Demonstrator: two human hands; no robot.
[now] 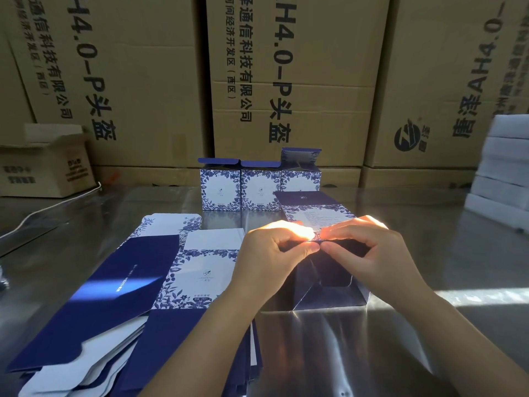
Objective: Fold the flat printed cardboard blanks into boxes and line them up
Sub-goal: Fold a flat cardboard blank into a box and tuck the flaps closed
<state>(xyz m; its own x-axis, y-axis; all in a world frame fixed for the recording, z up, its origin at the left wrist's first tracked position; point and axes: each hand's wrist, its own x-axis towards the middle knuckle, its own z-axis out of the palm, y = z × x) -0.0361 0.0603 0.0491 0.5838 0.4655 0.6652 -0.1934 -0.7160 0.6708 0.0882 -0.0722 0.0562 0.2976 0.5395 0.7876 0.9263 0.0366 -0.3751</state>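
Observation:
A half-formed blue and white floral box (323,277) lies on the steel table (372,339) in front of me, its far end pointing away. My left hand (266,253) and my right hand (369,250) both pinch its near end flaps, fingertips almost meeting at the middle. Sunlight glares on the knuckles. To the left lies a fanned stack of flat printed blanks (137,296). Three folded boxes (259,187) stand side by side at the table's back, lids up.
Large brown shipping cartons (300,67) form a wall behind the table. A small open carton (43,164) sits at the back left. White foam blocks (503,173) are stacked at the right edge. A clear plastic sheet (37,222) lies at the left.

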